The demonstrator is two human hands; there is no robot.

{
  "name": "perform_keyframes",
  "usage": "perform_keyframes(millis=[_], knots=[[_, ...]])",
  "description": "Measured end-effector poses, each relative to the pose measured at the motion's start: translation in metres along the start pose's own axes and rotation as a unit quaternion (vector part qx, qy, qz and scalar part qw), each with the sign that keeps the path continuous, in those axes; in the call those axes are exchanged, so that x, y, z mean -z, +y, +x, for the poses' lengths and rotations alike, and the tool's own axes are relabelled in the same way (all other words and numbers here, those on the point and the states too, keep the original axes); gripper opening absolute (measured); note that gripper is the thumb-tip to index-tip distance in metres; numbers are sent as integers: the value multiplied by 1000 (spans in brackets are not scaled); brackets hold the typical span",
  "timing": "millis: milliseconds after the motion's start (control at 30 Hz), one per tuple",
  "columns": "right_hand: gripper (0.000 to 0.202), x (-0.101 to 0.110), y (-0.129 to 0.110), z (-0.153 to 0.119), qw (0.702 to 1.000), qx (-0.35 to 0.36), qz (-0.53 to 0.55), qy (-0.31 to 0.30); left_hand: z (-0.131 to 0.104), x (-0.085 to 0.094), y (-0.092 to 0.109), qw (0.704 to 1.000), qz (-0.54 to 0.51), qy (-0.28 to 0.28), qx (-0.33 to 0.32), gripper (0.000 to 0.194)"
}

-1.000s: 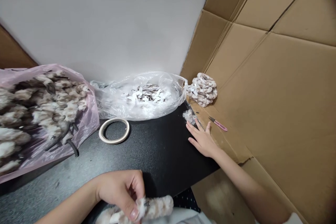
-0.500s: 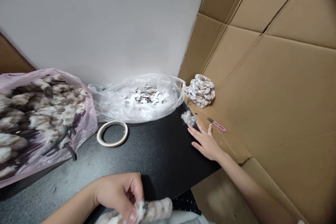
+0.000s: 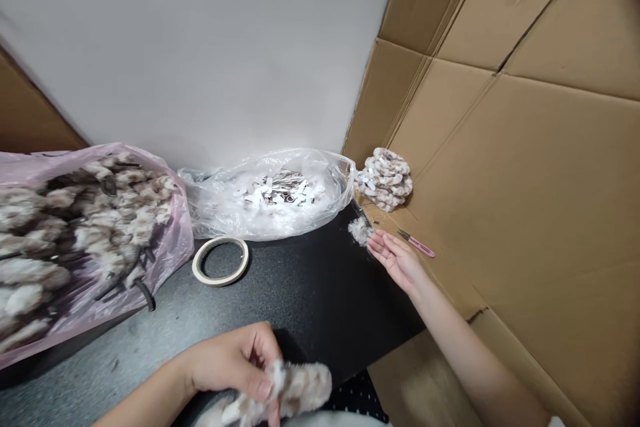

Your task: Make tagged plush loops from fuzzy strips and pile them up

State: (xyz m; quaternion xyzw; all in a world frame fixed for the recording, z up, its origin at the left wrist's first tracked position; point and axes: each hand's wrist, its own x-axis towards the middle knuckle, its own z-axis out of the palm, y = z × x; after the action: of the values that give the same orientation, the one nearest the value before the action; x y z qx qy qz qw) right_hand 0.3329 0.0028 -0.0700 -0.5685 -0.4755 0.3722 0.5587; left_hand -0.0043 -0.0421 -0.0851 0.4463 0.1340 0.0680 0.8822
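At the bottom of the view, my left hand [image 3: 245, 363] pinches a fluffy white-and-brown piece [image 3: 305, 388] between thumb and fingers. The lower part of that piece is cut off by the frame. Farther right, my right hand [image 3: 397, 259] is palm up with its fingers stretched out and nothing seen in it. Its fingertips are at the edge of a small clump of loose grey-white fluff [image 3: 360, 231] on the black table [image 3: 305, 293]. Pink-handled thread snips [image 3: 417, 243] lie on cardboard just right of that hand.
A pink bag [image 3: 183, 227] full of fluffy pieces stands at the left. Beside it lie a tape roll [image 3: 220, 280] and a clear bag [image 3: 215, 203] holding white tags. A stack of fluffy pieces [image 3: 387, 177] rests in the corner by the cardboard wall [image 3: 540, 180].
My right hand has turned from palm down to palm up, its fingers closer together. My left hand still holds the fluffy piece, which has tilted slightly. The view has shifted a little.
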Motion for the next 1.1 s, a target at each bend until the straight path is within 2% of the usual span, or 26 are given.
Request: perform_keyframes(millis=[100, 200, 267, 333, 400, 467, 533, 567, 600, 733, 900, 1000, 1100], knots=[[39, -11, -2, 11, 998, 27, -38, 43, 3, 0, 9, 985, -63, 137, -90, 35], [43, -22, -9, 25, 991, 66, -79, 89, 3, 1, 20, 939, -115, 286, -155, 41], [39, -32, -18, 31, 984, 104, -109, 101, 2, 3, 25, 918, -121, 335, -177, 43], [39, -48, -30, 31, 970, 162, -165, 71, 1, 6, 27, 909, -118, 356, -184, 44], [48, -69, -42, 22, 944, 239, -225, -20, 2, 8, 26, 907, -111, 364, -179, 46], [38, -94, -51, 7, 923, 269, -201, -186, 3, 11, 24, 909, -103, 365, -172, 47], [29, -118, -55, -10, 894, 236, -124, -361, 4, 11, 22, 912, -92, 363, -168, 47], [28, -128, -55, -17, 882, 216, -90, -409, 5, 11, 21, 914, -85, 361, -166, 47], [27, -137, -53, -22, 878, 201, -65, -429, 5, 10, 21, 915, -79, 359, -164, 47], [19, -153, -38, -32, 902, 121, 26, -415, 7, 8, 20, 918, -66, 357, -156, 44], [29, -153, -26, -33, 921, 1, 112, -374, 7, 9, 20, 922, -57, 354, -148, 42], [31, -153, -21, -32, 931, -27, 130, -339, 6, 11, 19, 922, -45, 356, -146, 39], [35, -152, -16, -27, 955, -15, 142, -262, 5, 12, 19, 916, -41, 368, -152, 37]])
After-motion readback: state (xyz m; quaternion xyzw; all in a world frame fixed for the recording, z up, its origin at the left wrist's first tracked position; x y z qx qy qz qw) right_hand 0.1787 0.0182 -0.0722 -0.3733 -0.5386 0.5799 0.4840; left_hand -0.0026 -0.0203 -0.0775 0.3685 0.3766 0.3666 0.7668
